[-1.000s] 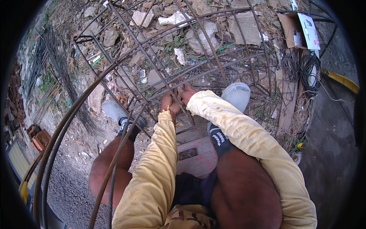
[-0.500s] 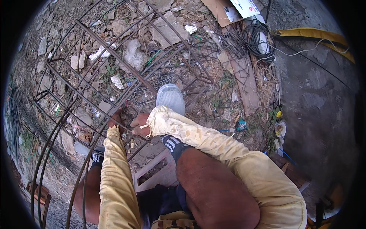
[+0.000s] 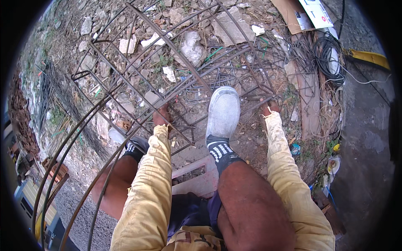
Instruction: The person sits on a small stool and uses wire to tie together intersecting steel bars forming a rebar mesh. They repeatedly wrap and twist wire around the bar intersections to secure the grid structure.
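A cage of rusty steel rebar (image 3: 167, 42), tied from long bars and bent stirrups, lies across the ground before me. My left hand (image 3: 161, 115) is closed round a bar at its near side, the fingers partly hidden by the steel. At the cage's right corner, my right hand (image 3: 271, 107) is closed on the bar there, its fingertips mostly out of sight. Between my hands, my grey shoe (image 3: 224, 111) rests by the end of a long bar. Several long bars curve back past my left forearm.
Rubble and broken concrete slabs (image 3: 232, 27) lie under and beyond the cage. Loose bent stirrups (image 3: 211, 83) lie within it. A coil of black cable (image 3: 328, 56) and cardboard (image 3: 293, 16) are at far right. A pale plastic stool (image 3: 194, 178) is beneath me.
My right hand has left the spot beside my left hand and moved right to the cage's corner. My left hand stays on the cage. The whole view has shifted, so things sit further right.
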{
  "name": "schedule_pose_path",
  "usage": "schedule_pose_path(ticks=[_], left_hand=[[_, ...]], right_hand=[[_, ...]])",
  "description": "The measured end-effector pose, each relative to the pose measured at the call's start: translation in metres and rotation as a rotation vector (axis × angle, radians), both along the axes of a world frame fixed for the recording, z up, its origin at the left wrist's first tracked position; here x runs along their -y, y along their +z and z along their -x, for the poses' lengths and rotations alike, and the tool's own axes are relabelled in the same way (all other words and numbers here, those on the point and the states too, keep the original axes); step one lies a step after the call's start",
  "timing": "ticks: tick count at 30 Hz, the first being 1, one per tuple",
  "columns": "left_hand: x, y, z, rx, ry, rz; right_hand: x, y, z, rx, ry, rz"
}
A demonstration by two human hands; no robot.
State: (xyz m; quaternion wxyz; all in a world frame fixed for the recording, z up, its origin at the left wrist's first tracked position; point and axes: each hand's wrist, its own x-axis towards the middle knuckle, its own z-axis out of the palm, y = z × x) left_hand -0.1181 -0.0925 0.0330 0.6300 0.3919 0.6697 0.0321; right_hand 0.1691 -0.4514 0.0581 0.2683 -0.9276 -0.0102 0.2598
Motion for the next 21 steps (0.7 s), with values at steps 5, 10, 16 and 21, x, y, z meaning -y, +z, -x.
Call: schedule_pose_path(ticks=[5, 10, 16, 21], left_hand=[[0.001, 0.022, 0.016, 0.481, 0.568, 0.422], [0.005, 0.024, 0.022, 0.511, 0.587, 0.382], [0.016, 0.022, 0.018, 0.848, 0.571, 0.524], [0.024, 0.052, 0.011, 0.651, 0.742, 0.420]], right_hand=[[-0.025, 0.019, 0.031, 0.120, -0.155, -0.166], [-0.025, 0.117, 0.034, 0.456, -0.053, -0.331], [-0.105, 0.261, 0.006, 0.406, -0.134, -1.021], [-0.142, 0.286, 0.029, -0.207, 0.235, -0.703]])
